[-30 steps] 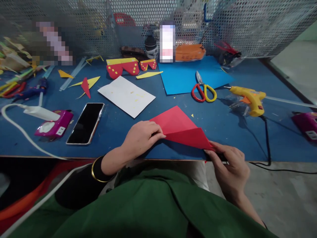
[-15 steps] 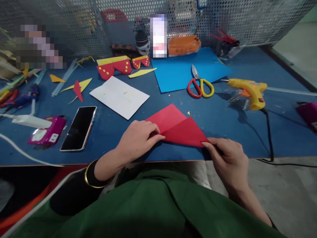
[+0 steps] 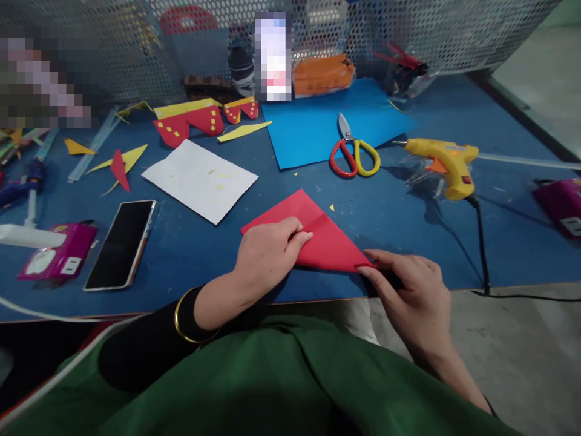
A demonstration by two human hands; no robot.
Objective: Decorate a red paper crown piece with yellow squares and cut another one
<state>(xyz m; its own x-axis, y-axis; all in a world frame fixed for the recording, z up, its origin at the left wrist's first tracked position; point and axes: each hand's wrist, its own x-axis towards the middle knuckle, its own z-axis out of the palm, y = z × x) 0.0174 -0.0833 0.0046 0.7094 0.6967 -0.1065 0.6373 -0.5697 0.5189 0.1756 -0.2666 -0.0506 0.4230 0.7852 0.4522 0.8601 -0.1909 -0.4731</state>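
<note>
A sheet of red paper [image 3: 313, 233], folded into a triangle, lies on the blue table close to its front edge. My left hand [image 3: 270, 251] rests on the paper's left part, its fingers curled and the thumb pressed near the forefinger against the sheet. Between thumb and forefinger my right hand [image 3: 413, 287] pinches the right-hand corner. Beyond the sheet are scissors [image 3: 349, 154] with one red and one yellow handle. A white sheet [image 3: 200, 178] with small yellow bits lies farther left.
At right sits a yellow glue gun [image 3: 442, 160] with its black cord. Blue paper [image 3: 299, 133] lies behind the scissors. A phone [image 3: 122, 245] and a purple device [image 3: 59, 251] are at left. Red paper masks [image 3: 193, 121] stand near the mesh panel [image 3: 109, 54].
My left hand has slid up onto the paper, and the raised flap now lies flatter over the sheet. My right hand keeps the corner. The view has shifted slightly right.
</note>
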